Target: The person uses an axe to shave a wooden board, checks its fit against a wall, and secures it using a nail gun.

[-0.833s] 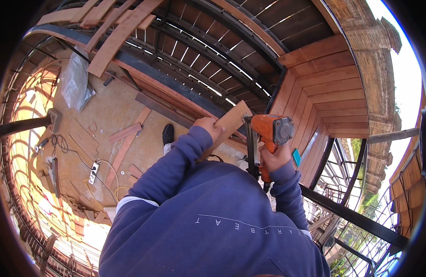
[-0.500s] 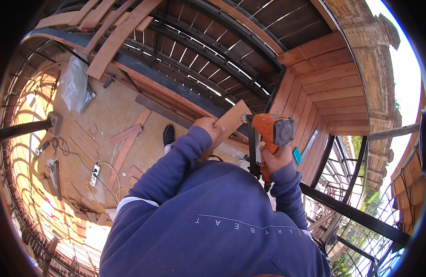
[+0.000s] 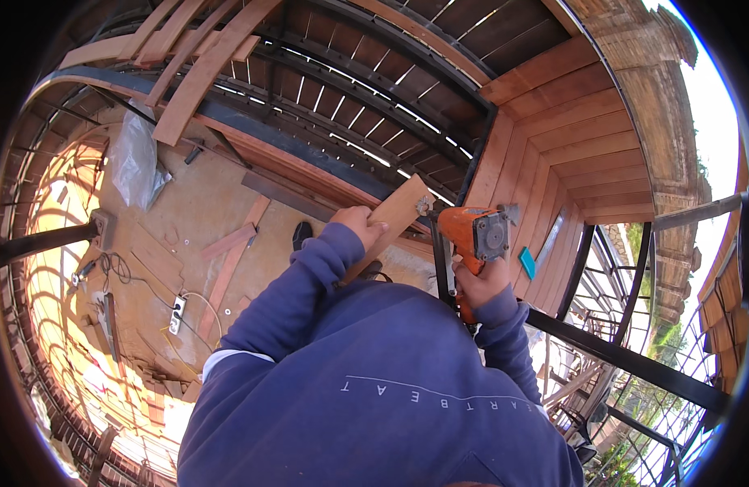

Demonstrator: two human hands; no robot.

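My left hand [image 3: 360,228] is closed on a short wooden board [image 3: 399,209], held at a slant in front of my body. My right hand [image 3: 483,281] grips the handle of an orange nail gun [image 3: 474,234], whose nose points at the board's upper end, where a small pale patch shows; whether it touches is too small to tell. A black metal bar [image 3: 439,268] runs beside the gun. A teal, flat object [image 3: 527,261] lies on the reddish plank surface to the right. My dark shoe [image 3: 302,234] shows below, left of the board.
Loose planks [image 3: 204,73] rest across a curved steel beam at upper left. The floor [image 3: 172,235] holds a plastic bag [image 3: 131,154], offcuts, cables and a power strip [image 3: 177,315]. A plank-clad bench [image 3: 577,138] stands right. Black metal bars [image 3: 618,353] cross at lower right.
The board, both hands and the nail gun have shifted slightly left in the picture as the view moved a little. My grips look the same.
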